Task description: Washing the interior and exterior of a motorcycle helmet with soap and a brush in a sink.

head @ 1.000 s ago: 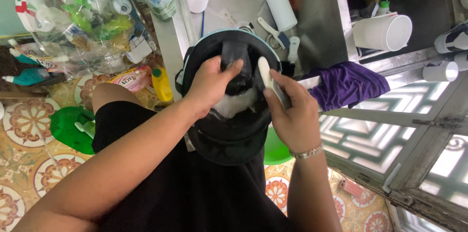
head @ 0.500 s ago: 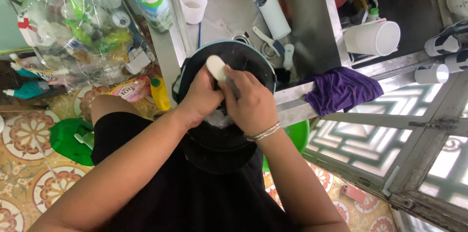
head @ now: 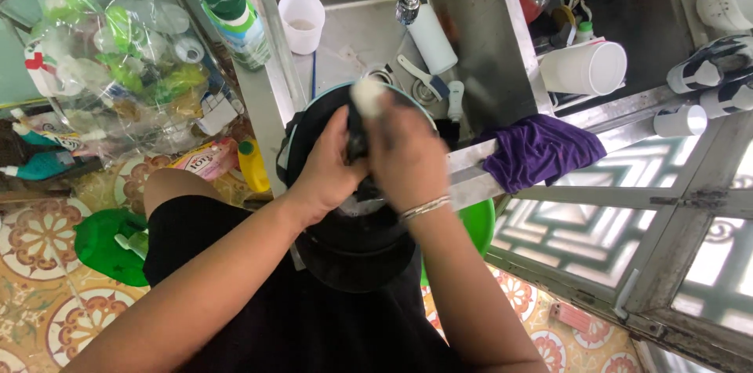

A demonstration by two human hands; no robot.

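I hold a round black bowl-shaped pan (head: pixel 353 251) over the edge of the steel sink (head: pixel 502 67), its mouth tipped up toward me; my left hand (head: pixel 329 173) grips something dark inside it and my right hand (head: pixel 408 157), a metal bangle at the wrist, is closed on a white-tipped scrubber (head: pixel 367 96) pointing away from me. A green-capped bottle with a green and white label (head: pixel 235 20) stands on the ledge to the left, beside a clear plastic bag of packages (head: pixel 110 59), and a small yellow bottle (head: pixel 252 167) sits below it. A purple cloth (head: pixel 541 149) hangs on the rim to the right.
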